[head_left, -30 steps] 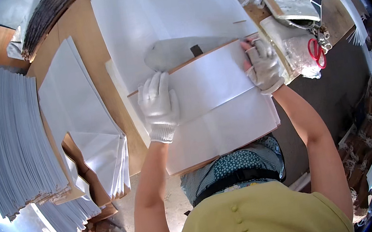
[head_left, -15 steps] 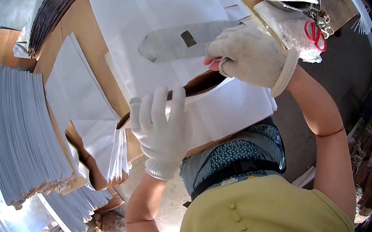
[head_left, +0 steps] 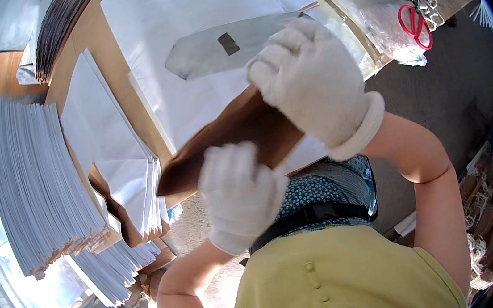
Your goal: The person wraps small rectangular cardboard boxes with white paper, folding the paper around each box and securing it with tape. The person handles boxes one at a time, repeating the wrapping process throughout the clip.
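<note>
A paper bag, white outside and brown inside, is held tilted over the near edge of the table, its brown inner face turned up and smeared by motion. My right hand, in a white knit glove, is closed on the bag's far right part; its fingertips are hidden. At the near side, my left hand, gloved the same, has its blurred fingers curled at the bag's edge. Beyond the bag lies a long grey see-through strip with a pointed end and a dark patch, on large white paper sheets.
On the left stand a tall stack of folded white paper bags and a smaller fanned pile with one brown opening. Red-handled scissors lie at the right over clear plastic. A dark brown stack sits far left.
The bag has been lifted and spread, so more of its brown inside shows. My left hand has moved nearer to me, its fingers now curled. My right hand has shifted slightly left.
</note>
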A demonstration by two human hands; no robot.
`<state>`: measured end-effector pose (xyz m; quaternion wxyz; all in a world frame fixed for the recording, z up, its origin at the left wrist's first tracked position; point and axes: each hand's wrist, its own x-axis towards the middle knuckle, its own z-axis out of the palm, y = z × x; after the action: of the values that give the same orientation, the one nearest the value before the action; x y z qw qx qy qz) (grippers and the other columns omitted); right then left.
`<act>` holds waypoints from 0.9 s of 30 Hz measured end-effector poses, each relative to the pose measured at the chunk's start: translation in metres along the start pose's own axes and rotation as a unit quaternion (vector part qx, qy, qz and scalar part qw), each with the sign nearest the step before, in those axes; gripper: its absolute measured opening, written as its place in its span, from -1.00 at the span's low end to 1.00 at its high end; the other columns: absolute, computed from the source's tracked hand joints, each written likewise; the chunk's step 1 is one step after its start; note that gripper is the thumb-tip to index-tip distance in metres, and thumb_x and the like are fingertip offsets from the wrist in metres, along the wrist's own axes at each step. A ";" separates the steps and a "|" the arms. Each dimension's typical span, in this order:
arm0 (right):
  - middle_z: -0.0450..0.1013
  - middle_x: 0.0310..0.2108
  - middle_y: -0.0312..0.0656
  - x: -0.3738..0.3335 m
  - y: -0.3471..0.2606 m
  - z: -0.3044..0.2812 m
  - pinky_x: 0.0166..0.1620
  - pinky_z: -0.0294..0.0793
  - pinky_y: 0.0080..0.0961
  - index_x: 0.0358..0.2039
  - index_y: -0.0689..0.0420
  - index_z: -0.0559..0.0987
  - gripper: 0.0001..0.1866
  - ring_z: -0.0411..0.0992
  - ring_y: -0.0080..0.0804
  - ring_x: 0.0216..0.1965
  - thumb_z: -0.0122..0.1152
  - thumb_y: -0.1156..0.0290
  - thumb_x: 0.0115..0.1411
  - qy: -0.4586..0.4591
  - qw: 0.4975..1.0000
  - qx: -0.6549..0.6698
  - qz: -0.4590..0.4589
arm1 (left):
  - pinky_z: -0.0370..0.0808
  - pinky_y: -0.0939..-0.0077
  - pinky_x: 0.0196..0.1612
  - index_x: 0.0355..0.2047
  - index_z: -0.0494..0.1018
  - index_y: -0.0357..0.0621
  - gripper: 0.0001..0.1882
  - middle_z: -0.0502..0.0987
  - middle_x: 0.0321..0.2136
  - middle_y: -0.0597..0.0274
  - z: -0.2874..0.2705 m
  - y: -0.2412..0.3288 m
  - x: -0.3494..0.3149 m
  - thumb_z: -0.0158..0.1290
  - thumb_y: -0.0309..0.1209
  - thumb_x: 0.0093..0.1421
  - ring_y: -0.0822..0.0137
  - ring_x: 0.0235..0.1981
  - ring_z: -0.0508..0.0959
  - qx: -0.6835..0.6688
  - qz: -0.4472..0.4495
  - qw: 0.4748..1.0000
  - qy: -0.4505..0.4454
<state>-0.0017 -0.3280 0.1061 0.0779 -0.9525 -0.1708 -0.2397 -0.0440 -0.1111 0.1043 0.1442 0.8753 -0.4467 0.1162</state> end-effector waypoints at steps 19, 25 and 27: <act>0.60 -0.16 -0.21 -0.131 0.094 0.073 0.08 0.52 -0.18 -0.26 -0.03 0.68 -0.87 0.51 -0.12 0.01 0.24 0.43 0.19 -0.112 0.941 0.144 0.287 | 0.62 0.22 0.06 0.04 0.58 -0.08 -0.67 0.65 -0.01 -0.01 0.074 -0.011 0.153 0.08 -0.29 0.31 0.03 0.02 0.66 0.044 -0.042 0.827 -0.559; 0.58 0.00 0.00 -0.125 0.038 0.062 0.27 0.41 -0.16 -0.03 0.15 0.64 -0.71 0.44 0.01 0.21 0.27 0.44 0.22 0.003 0.879 0.350 0.324 | 0.46 0.21 0.29 0.33 0.36 -0.03 -0.43 0.38 0.34 -0.03 0.241 -0.098 0.021 -0.08 -0.08 0.39 0.06 0.30 0.46 -0.553 -0.114 0.798 -0.211; 0.55 0.09 0.05 -0.127 0.012 0.065 0.35 0.33 -0.14 0.10 0.15 0.61 -0.61 0.38 0.06 0.30 0.27 0.42 0.25 0.037 0.867 0.385 0.313 | 0.43 0.21 0.31 0.36 0.34 -0.03 -0.38 0.37 0.35 -0.03 0.221 -0.095 0.037 -0.05 -0.04 0.37 0.05 0.31 0.46 -0.394 0.020 0.877 -0.275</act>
<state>-0.0739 -0.3610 -0.0124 0.5156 -0.8408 0.0610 -0.1530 0.0712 -0.1641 -0.1034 0.3462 0.7337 -0.4943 -0.3121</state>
